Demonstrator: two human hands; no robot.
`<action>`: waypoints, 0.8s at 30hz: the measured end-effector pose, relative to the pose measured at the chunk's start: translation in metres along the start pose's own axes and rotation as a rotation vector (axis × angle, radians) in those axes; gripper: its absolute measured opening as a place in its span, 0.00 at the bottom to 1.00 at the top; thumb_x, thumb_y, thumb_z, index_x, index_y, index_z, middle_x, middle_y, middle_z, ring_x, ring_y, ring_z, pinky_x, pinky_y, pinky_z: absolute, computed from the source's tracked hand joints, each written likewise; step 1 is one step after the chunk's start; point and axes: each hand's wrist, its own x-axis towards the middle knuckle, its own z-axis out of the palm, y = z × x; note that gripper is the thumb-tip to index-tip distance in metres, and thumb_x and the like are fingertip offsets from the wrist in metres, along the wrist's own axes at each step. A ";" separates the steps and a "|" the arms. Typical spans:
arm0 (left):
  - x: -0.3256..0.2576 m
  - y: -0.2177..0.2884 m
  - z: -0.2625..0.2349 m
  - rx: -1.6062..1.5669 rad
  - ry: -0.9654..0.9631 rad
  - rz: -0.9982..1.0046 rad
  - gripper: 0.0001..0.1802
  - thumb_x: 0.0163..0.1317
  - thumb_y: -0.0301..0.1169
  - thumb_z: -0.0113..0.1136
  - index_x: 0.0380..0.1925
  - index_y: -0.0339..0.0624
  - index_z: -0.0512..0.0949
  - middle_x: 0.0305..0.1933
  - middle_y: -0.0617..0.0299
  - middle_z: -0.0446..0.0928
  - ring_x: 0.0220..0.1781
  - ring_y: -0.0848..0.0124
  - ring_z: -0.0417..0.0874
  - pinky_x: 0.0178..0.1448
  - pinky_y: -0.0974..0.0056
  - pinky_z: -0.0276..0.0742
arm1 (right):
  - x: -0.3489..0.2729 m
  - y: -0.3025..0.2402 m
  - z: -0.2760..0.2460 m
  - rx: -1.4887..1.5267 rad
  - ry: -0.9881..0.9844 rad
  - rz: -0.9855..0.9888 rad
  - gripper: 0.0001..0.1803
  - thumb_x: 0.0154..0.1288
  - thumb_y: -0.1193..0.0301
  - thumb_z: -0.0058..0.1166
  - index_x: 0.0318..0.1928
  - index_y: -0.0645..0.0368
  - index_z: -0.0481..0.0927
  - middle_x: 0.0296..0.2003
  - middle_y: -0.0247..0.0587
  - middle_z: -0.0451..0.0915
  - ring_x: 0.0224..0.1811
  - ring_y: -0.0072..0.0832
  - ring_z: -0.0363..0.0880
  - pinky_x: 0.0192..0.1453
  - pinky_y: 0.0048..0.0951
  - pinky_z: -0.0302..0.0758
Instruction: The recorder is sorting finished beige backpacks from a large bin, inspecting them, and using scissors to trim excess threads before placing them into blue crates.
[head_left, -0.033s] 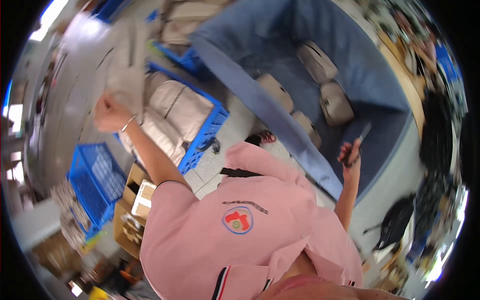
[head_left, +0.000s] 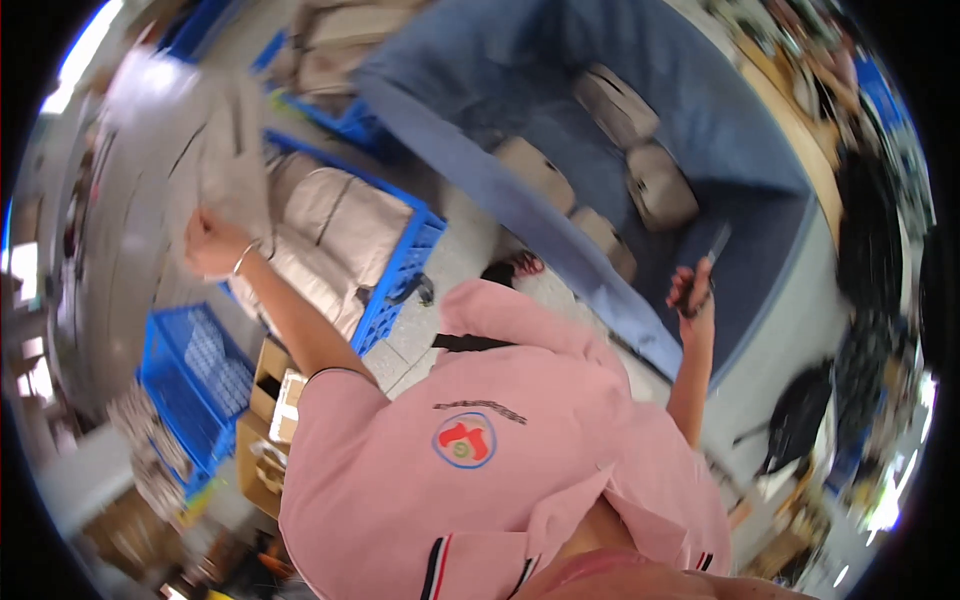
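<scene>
My left hand, raised at the left, is closed on a beige fabric bag piece that is blurred by motion. It hangs beside a blue crate filled with folded beige bags. In my right hand is a pair of scissors with dark handles, its blades pointing up and away. That hand is over the near right corner of a large blue-grey fabric bin. Several small beige-grey pouches lie inside the bin.
A second blue crate of beige goods stands behind the first. At the lower left are a blue basket and an open cardboard box. A long table runs along the left. A black bag lies at the right.
The whole view has shifted slightly. The beige piece has swung a little to the left with my left hand. Both hands keep their holds.
</scene>
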 end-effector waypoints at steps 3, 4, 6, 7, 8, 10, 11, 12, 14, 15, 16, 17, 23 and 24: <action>-0.075 -0.119 0.106 0.208 -0.522 -0.137 0.22 0.54 0.45 0.66 0.47 0.48 0.84 0.43 0.51 0.83 0.45 0.52 0.83 0.50 0.52 0.77 | 0.003 0.005 0.005 -0.100 0.064 0.042 0.33 0.64 0.37 0.49 0.36 0.59 0.76 0.23 0.31 0.74 0.19 0.20 0.71 0.24 0.24 0.72; -0.116 -0.128 0.121 0.246 -0.748 -0.101 0.36 0.51 0.49 0.68 0.60 0.49 0.75 0.59 0.47 0.76 0.58 0.52 0.78 0.59 0.53 0.75 | -0.002 0.009 0.000 -0.118 0.098 0.064 0.33 0.64 0.37 0.49 0.36 0.59 0.76 0.23 0.31 0.74 0.20 0.19 0.72 0.24 0.24 0.72; -0.131 -0.175 0.163 0.134 -1.038 -0.321 0.47 0.51 0.53 0.69 0.70 0.52 0.62 0.72 0.50 0.61 0.72 0.55 0.64 0.70 0.53 0.64 | 0.004 0.031 -0.017 -0.014 0.133 0.127 0.32 0.63 0.37 0.51 0.36 0.58 0.75 0.23 0.30 0.73 0.19 0.19 0.72 0.23 0.23 0.70; -0.144 -0.181 0.171 -0.195 -1.120 -0.808 0.49 0.49 0.50 0.71 0.70 0.48 0.61 0.74 0.52 0.58 0.72 0.58 0.63 0.71 0.54 0.63 | 0.005 0.037 -0.022 0.009 0.164 0.129 0.32 0.63 0.37 0.51 0.36 0.58 0.75 0.23 0.30 0.73 0.19 0.19 0.72 0.23 0.23 0.70; -0.171 -0.164 0.178 -0.021 -1.128 -0.906 0.44 0.52 0.43 0.72 0.68 0.47 0.64 0.64 0.52 0.69 0.61 0.58 0.73 0.63 0.54 0.70 | -0.001 0.043 -0.033 -0.013 0.218 0.127 0.33 0.62 0.37 0.53 0.35 0.60 0.75 0.23 0.31 0.73 0.18 0.18 0.71 0.21 0.21 0.68; -0.185 -0.141 0.173 0.147 -1.100 -0.935 0.34 0.52 0.35 0.74 0.59 0.41 0.73 0.49 0.52 0.82 0.47 0.58 0.84 0.51 0.54 0.79 | -0.007 0.039 -0.049 -0.022 0.293 0.119 0.34 0.60 0.37 0.55 0.35 0.61 0.75 0.23 0.31 0.72 0.18 0.17 0.70 0.20 0.20 0.67; -0.172 -0.130 0.178 0.129 -1.063 -0.871 0.29 0.50 0.35 0.75 0.52 0.37 0.79 0.45 0.52 0.84 0.42 0.58 0.86 0.47 0.54 0.80 | 0.000 0.032 -0.056 -0.076 0.275 0.105 0.32 0.61 0.38 0.55 0.34 0.59 0.75 0.23 0.31 0.72 0.17 0.17 0.70 0.19 0.20 0.65; -0.187 -0.092 0.169 0.229 -0.978 -0.853 0.20 0.51 0.33 0.72 0.40 0.30 0.83 0.43 0.48 0.84 0.45 0.55 0.86 0.47 0.53 0.80 | 0.009 0.022 -0.058 -0.182 0.274 0.098 0.30 0.62 0.39 0.54 0.33 0.58 0.75 0.23 0.30 0.72 0.16 0.17 0.69 0.18 0.20 0.64; -0.147 -0.059 0.201 0.292 -0.798 -0.535 0.19 0.53 0.32 0.65 0.42 0.30 0.82 0.43 0.44 0.83 0.45 0.50 0.85 0.50 0.52 0.80 | 0.036 -0.022 -0.052 -0.195 0.264 -0.025 0.28 0.63 0.41 0.55 0.31 0.56 0.75 0.23 0.30 0.71 0.16 0.16 0.68 0.18 0.20 0.63; -0.143 -0.015 0.201 0.189 -0.744 -0.421 0.18 0.53 0.32 0.62 0.41 0.30 0.82 0.43 0.43 0.83 0.45 0.49 0.84 0.50 0.52 0.79 | 0.038 -0.055 -0.049 -0.179 0.278 -0.175 0.26 0.64 0.44 0.57 0.32 0.57 0.75 0.23 0.30 0.71 0.17 0.15 0.69 0.18 0.19 0.63; -0.157 0.069 0.200 0.100 -0.737 -0.260 0.18 0.53 0.31 0.58 0.41 0.30 0.82 0.42 0.42 0.83 0.45 0.48 0.84 0.51 0.52 0.79 | 0.042 -0.076 -0.064 -0.231 0.380 -0.212 0.27 0.63 0.44 0.58 0.33 0.58 0.76 0.24 0.30 0.70 0.18 0.15 0.69 0.20 0.18 0.63; -0.134 0.094 0.229 0.016 -0.598 -0.020 0.18 0.55 0.33 0.58 0.42 0.32 0.81 0.42 0.43 0.82 0.44 0.48 0.83 0.50 0.52 0.78 | 0.062 -0.095 -0.065 -0.181 0.439 -0.273 0.28 0.61 0.42 0.58 0.34 0.57 0.76 0.25 0.30 0.71 0.18 0.14 0.69 0.21 0.18 0.63; -0.175 0.332 0.329 -0.473 -0.861 0.299 0.15 0.61 0.37 0.57 0.41 0.38 0.82 0.41 0.51 0.83 0.44 0.54 0.83 0.50 0.55 0.76 | 0.132 -0.110 -0.074 0.086 0.609 -0.236 0.27 0.62 0.44 0.59 0.37 0.58 0.77 0.26 0.30 0.72 0.19 0.13 0.70 0.21 0.18 0.63; -0.201 0.369 0.335 -0.528 -0.927 0.367 0.14 0.60 0.37 0.58 0.39 0.39 0.83 0.39 0.53 0.83 0.42 0.55 0.83 0.49 0.56 0.76 | 0.140 -0.096 -0.080 0.130 0.675 -0.223 0.23 0.65 0.49 0.58 0.37 0.59 0.77 0.26 0.30 0.72 0.19 0.13 0.70 0.21 0.17 0.63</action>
